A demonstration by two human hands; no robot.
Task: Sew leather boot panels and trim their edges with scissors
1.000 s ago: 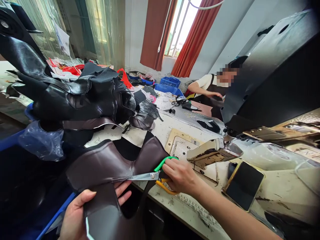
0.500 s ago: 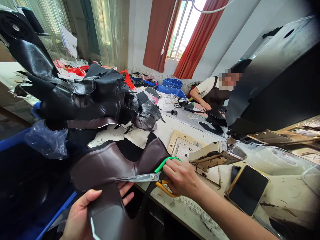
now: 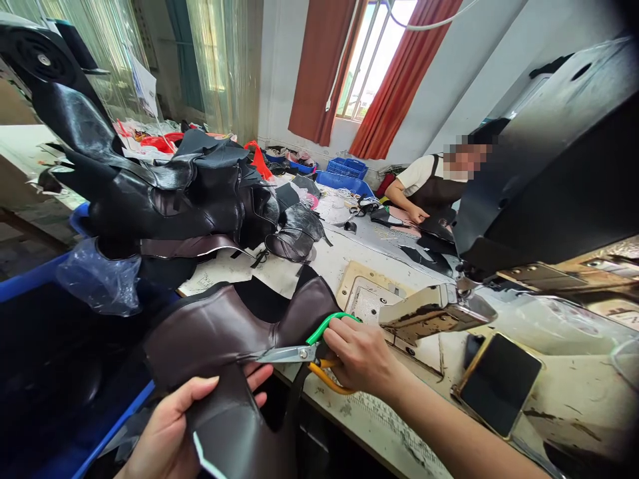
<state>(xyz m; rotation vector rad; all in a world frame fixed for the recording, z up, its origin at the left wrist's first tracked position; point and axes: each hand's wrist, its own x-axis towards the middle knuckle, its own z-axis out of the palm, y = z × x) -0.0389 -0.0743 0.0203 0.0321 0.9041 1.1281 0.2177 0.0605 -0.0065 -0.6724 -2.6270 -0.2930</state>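
Note:
My right hand [image 3: 357,352] is closed round the handles of a pair of scissors [image 3: 289,354], one handle green and the other orange. The blades point left and lie at the inner edge of a dark brown leather piece [image 3: 210,329] with a black lining; their tips overlap the leather. Gripping the lower part of that leather piece is my left hand [image 3: 172,422], thumb on top and fingers underneath, some fingertips showing just below the blades. A narrow dark strip hangs down beneath the scissors.
A sewing machine arm [image 3: 439,313] stands on the right, with a phone [image 3: 500,382] beside it. Dark leather pieces [image 3: 184,193] are heaped at the left, above a blue bin [image 3: 30,286]. Across the table [image 3: 327,266] a co-worker [image 3: 424,186] handles dark pieces.
My left hand has shifted slightly right with the leather, closer to the scissors. My right hand keeps nearly the same place. The whole view has moved a little.

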